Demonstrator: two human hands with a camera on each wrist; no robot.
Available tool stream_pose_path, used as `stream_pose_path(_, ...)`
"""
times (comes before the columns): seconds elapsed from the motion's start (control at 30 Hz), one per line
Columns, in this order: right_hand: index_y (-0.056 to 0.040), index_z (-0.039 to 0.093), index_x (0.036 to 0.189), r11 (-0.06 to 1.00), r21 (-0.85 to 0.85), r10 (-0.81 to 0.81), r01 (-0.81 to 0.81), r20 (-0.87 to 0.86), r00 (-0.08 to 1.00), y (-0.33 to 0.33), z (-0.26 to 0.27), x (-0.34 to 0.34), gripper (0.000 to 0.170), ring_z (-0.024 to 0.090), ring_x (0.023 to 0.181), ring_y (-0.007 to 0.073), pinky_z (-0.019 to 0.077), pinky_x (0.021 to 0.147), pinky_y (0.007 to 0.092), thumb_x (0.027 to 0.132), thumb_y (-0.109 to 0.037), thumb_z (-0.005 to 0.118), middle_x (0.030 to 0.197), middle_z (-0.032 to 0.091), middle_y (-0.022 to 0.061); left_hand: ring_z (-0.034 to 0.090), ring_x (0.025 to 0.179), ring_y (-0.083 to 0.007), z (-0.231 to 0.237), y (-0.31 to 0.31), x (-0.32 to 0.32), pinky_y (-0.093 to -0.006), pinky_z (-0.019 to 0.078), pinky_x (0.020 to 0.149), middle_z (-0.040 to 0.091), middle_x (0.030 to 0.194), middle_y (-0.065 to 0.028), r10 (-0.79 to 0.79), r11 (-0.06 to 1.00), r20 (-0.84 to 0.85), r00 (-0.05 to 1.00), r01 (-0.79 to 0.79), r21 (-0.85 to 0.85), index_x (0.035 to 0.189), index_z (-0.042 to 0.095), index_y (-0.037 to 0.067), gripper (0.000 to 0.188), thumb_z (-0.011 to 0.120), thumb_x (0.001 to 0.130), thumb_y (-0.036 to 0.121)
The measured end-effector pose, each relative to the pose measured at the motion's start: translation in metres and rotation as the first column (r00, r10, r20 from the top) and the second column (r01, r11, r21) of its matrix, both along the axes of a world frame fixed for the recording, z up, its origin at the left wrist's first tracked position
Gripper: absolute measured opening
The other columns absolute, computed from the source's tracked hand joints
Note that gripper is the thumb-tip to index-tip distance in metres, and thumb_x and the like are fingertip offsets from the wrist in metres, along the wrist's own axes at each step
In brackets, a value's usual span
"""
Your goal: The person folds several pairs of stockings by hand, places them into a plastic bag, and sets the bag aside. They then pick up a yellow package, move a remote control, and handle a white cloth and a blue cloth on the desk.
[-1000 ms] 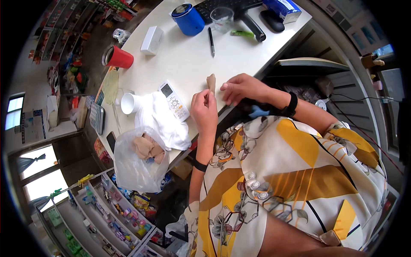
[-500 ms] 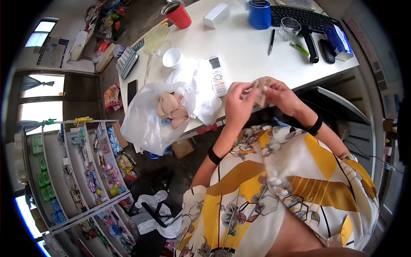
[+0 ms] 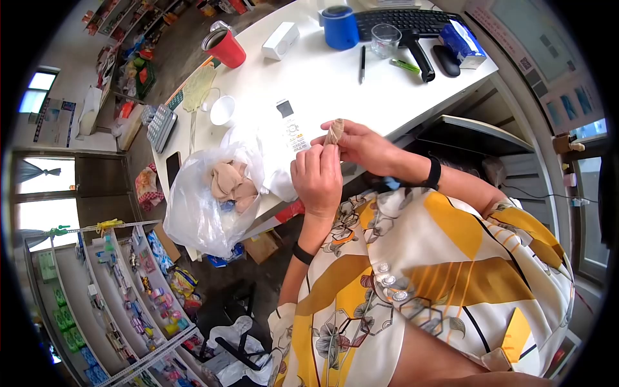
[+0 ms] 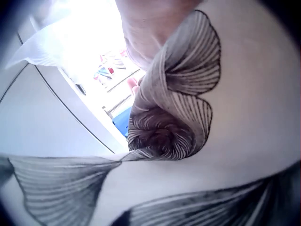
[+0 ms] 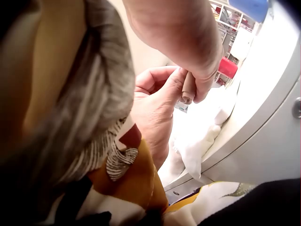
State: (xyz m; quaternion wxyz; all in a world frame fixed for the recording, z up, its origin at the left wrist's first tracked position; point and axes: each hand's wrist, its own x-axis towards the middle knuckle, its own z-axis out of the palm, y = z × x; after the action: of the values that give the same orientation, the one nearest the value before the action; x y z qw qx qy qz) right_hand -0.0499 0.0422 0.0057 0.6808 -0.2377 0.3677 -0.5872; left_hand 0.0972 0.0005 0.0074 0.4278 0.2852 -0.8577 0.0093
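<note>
Between both hands, over the near edge of the table, stands a small tight roll of beige fabric [image 3: 334, 132]. My left hand [image 3: 317, 180] pinches its lower part, knuckles facing up. From the other side my right hand [image 3: 369, 147] holds it with thumb and fingers. In the right wrist view the open end of the beige roll [image 5: 187, 92] shows between the fingers. Patterned sleeve cloth [image 4: 188, 117] covers most of the left wrist view. More beige fabric pieces [image 3: 231, 185] lie bunched in a clear plastic bag [image 3: 184, 216] left of the hands.
On the white table [image 3: 322, 71] lie a remote control [image 3: 293, 129], white cup [image 3: 223, 111], red cup [image 3: 225, 48], white box [image 3: 280, 40], pen [image 3: 362, 64], blue canister [image 3: 340, 29], glass [image 3: 385, 40] and barcode scanner [image 3: 419, 58]. Stocked shelves [image 3: 116, 290] stand at lower left.
One second ago the left hand alone held up the beige piece, the right hand apart from it. Now both hands hold it and it is rolled tighter. The head view has swung about.
</note>
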Motion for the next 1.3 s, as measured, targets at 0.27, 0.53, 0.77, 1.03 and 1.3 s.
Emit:
stream_pose_path(0.27, -0.0021, 0.038, 0.142, 0.998, -0.057, -0.010, 0.012, 0.026, 1.000, 0.011, 0.012, 0.002, 0.037, 0.054, 0.126, 0.0252, 0.0425, 0.109, 0.0390, 0.106, -0.011, 0.043, 0.138, 0.053, 0.0182, 0.061, 0.075, -0.0262, 0.001, 0.001, 0.001, -0.0363, 0.0511, 0.066, 0.064, 0.089, -0.0080, -0.139, 0.981, -0.090, 0.986, 0.149, 0.121, 0.099, 0.067, 0.001, 0.016, 0.072, 0.084, 0.002)
stream_pose_path(0.53, -0.0008, 0.036, 0.144, 0.997, -0.035, -0.064, 0.062, -0.053, 0.997, 0.015, -0.008, -0.005, 0.041, 0.054, 0.123, 0.0204, 0.0446, 0.109, 0.0369, 0.105, -0.009, 0.044, 0.130, 0.053, 0.0112, 0.062, 0.069, -0.0092, -0.002, 0.000, -0.002, -0.0245, 0.0506, 0.060, 0.069, 0.084, -0.0060, 0.036, 0.465, -0.573, 0.819, 0.494, 0.735, 0.107, 0.064, -0.005, 0.016, 0.066, 0.095, 0.006)
stream_pose_path(0.77, -0.0002, 0.041, 0.141, 0.999, -0.052, 0.005, -0.011, -0.113, 0.994, 0.017, -0.009, -0.015, 0.038, 0.056, 0.120, 0.0173, 0.0467, 0.106, 0.0348, 0.106, -0.013, 0.047, 0.128, 0.055, 0.0093, 0.060, 0.068, -0.0060, 0.001, -0.003, 0.000, -0.0214, 0.0488, 0.060, 0.068, 0.081, -0.0031, 0.016, 0.481, -0.486, 0.874, 0.420, 0.770, 0.100, 0.069, -0.007, 0.017, 0.069, 0.094, 0.009)
stream_pose_path(1.03, -0.0016, 0.046, 0.139, 1.000, -0.011, 0.001, -0.004, -0.207, 0.978, 0.017, -0.005, -0.019, 0.035, 0.061, 0.111, 0.0159, 0.0514, 0.099, 0.0343, 0.106, -0.014, 0.047, 0.123, 0.061, 0.0076, 0.059, 0.059, -0.0184, 0.005, -0.006, 0.000, -0.0304, 0.0471, 0.057, 0.065, 0.078, -0.0091, -0.094, 0.696, -0.349, 0.932, 0.312, 0.646, 0.093, 0.070, -0.002, 0.012, 0.072, 0.086, 0.009)
stream_pose_path(1.3, -0.0014, 0.063, 0.126, 0.999, -0.019, -0.047, 0.043, -0.409, 0.911, 0.012, -0.014, -0.028, 0.028, 0.061, 0.088, 0.0086, 0.0505, 0.082, 0.0262, 0.104, -0.018, 0.055, 0.100, 0.068, 0.0017, 0.057, 0.060, -0.0089, 0.001, -0.006, -0.007, -0.0254, 0.0462, 0.056, 0.066, 0.073, -0.0058, -0.011, 0.437, -0.473, 0.881, 0.430, 0.790, 0.095, 0.069, -0.004, 0.011, 0.069, 0.091, 0.006)
